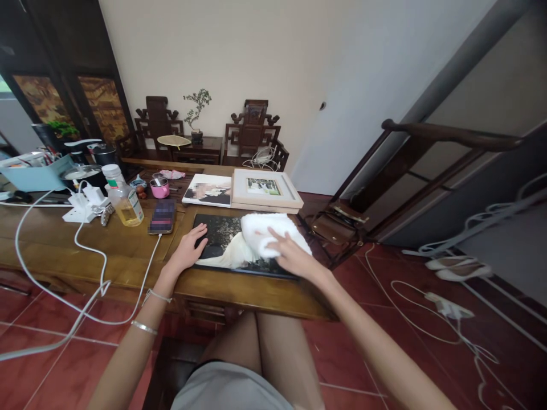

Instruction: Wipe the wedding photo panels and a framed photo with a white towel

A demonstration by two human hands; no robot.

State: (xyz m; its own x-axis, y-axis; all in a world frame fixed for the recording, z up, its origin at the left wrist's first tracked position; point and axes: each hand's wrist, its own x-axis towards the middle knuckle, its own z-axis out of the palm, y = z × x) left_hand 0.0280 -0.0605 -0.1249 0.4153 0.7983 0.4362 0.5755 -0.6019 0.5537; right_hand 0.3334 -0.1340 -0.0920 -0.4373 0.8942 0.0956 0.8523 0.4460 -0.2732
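A dark, glossy picture panel [222, 230] lies flat near the front edge of the wooden table, with a pale dress-like shape printed on it. My left hand [191, 246] rests on the panel's left edge, fingers stretched out and holding nothing. On the panel's right half is a folded white towel [261, 228], which covers part of the picture. My right hand [290, 253] presses on this towel and grips it, a couple of fingers extended over its top; the thumb is not clearly seen.
Behind the panel lie a framed picture [286, 199] and a white-edged photo board [209, 199]. To the left are a phone [162, 217] on a cable, a bottle of yellow liquid [128, 205], a pink cup [159, 188] and a power strip [85, 208]. A wooden chair [354, 188] stands right.
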